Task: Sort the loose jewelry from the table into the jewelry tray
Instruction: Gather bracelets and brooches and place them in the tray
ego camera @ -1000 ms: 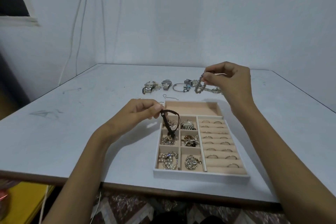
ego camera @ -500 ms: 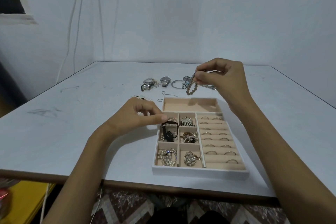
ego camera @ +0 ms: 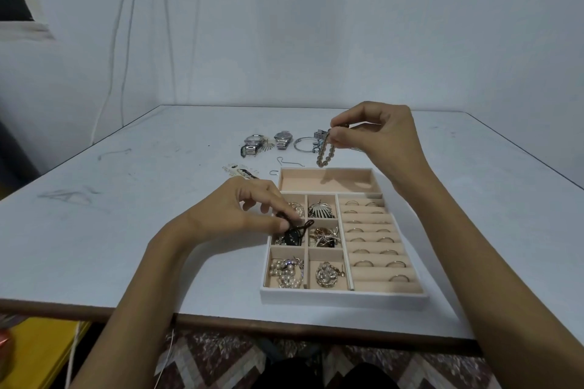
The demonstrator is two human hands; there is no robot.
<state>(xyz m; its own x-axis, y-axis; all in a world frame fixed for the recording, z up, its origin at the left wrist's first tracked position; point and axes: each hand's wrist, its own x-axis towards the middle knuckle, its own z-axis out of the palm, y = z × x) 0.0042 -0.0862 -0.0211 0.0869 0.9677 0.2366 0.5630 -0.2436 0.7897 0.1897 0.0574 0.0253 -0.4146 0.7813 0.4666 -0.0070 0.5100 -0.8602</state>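
Over tray (ego camera: 344,295): left hand (ego camera: 240,208) pinches black cord (ego camera: 305,226), right hand (ego camera: 379,136) pinches beaded bracelet (ego camera: 325,155)

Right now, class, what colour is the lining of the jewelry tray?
The jewelry tray is lined pale peach-beige, outer wall white; head view shows it.

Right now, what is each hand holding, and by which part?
Left hand pinches a dark cord bracelet by its cord. Right hand pinches a beaded bracelet by its top end; the rest hangs free.
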